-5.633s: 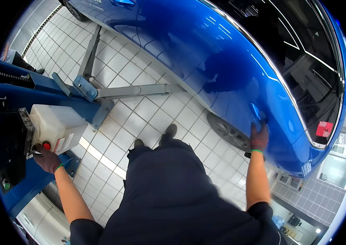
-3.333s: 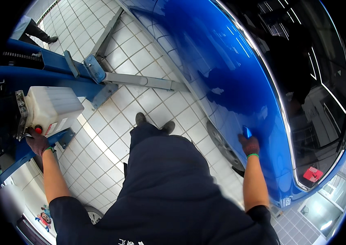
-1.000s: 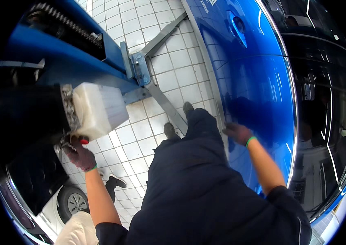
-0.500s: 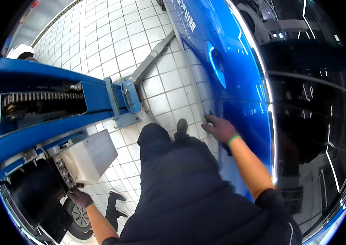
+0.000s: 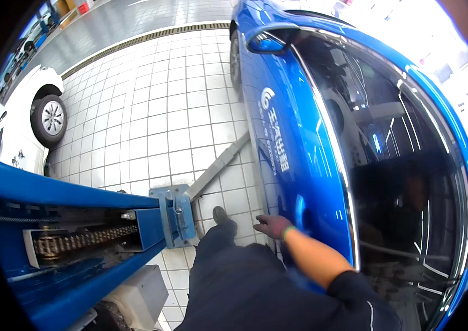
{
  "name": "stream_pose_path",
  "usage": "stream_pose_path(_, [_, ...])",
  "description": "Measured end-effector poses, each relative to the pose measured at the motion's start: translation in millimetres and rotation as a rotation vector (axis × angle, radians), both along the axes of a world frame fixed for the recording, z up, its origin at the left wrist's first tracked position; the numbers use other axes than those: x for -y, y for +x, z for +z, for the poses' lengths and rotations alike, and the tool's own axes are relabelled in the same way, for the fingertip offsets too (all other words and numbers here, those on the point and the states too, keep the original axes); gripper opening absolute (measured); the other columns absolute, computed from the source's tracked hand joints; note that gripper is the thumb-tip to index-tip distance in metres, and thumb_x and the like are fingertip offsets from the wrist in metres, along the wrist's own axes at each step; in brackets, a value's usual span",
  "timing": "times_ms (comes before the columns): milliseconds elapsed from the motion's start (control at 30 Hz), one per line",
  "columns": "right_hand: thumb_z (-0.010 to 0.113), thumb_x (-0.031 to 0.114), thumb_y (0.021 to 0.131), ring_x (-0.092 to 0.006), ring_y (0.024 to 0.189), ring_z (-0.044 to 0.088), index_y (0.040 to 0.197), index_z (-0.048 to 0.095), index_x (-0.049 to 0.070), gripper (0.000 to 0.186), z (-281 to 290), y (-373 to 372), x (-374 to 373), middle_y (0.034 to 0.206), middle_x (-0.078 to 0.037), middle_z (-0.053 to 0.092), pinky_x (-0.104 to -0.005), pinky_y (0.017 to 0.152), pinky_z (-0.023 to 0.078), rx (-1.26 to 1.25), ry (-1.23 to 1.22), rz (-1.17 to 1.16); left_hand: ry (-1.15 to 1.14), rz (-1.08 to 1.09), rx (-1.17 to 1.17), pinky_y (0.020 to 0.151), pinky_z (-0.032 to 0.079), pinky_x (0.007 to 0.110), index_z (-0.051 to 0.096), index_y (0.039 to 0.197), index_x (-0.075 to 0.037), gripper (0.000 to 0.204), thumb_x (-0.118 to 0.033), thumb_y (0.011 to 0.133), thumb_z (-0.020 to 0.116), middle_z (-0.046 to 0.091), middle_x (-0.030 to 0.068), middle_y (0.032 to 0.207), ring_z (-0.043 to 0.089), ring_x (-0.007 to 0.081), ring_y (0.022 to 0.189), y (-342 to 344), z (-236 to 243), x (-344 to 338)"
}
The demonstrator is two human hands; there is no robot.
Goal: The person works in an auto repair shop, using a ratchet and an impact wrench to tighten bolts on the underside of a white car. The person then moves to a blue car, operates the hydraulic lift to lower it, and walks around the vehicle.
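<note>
My right hand [image 5: 274, 225], in a dark reddish glove with a green cuff, is held out beside the blue car [image 5: 317, 204]. Its fingers are loosely stretched and slightly apart, with nothing in them. The nearest part of the car is the door around its handle [image 5: 299, 212]; whether the glove touches the door I cannot tell. My left hand is out of the picture. On my left stands the blue lift post [image 5: 74, 190] with a chain in its open channel.
A grey lift arm [image 5: 220, 164] runs from the post's base plate [image 5: 174, 212] toward the car's underside. Below the post is a pale box [image 5: 144, 292]. A white car [image 5: 19, 121] stands at the far left. A drain grate [image 5: 134, 41] crosses the white tiled floor [image 5: 134, 127].
My view has shifted forward along the blue car, bringing its mirror and the white car's wheel into sight. My left hand, earlier by the box below the post, has left the picture.
</note>
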State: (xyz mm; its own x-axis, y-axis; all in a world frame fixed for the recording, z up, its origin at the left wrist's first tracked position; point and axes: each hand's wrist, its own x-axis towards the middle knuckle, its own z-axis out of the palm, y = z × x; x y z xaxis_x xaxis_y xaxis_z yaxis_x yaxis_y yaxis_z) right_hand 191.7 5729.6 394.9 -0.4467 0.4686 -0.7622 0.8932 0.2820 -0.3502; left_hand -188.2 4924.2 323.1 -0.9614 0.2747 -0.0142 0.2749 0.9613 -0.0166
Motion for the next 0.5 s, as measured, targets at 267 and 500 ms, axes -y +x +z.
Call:
stream_pose_path(267, [0.055,0.058,0.095,-0.0338,0.130,0.059,0.143,0.059,0.013,0.067,46,-167,-109,0.141,-0.013,0.064,-0.0440,0.112,0.044,-0.043,0.045,0.098,-0.002,0.297,0.111,0.109,0.041,0.055,0.050,0.151,-0.020,0.074,-0.043,0.085,0.075,0.051,0.0189,0.153,0.048,0.0287,0.142,-23,20,-91])
stream_pose_path(500, [0.051,0.063,0.095,-0.0371,0.131,0.057,0.143,0.060,0.016,0.068,-4,-218,-203,0.140,-0.014,0.063,-0.0446,0.111,0.044,0.126,0.167,0.663,0.040,0.488,0.116,0.109,0.042,0.054,0.044,0.154,-0.018,0.079,-0.042,0.085,0.075,0.052,0.0191,0.153,0.049,0.0312,0.141,-25,43,-118])
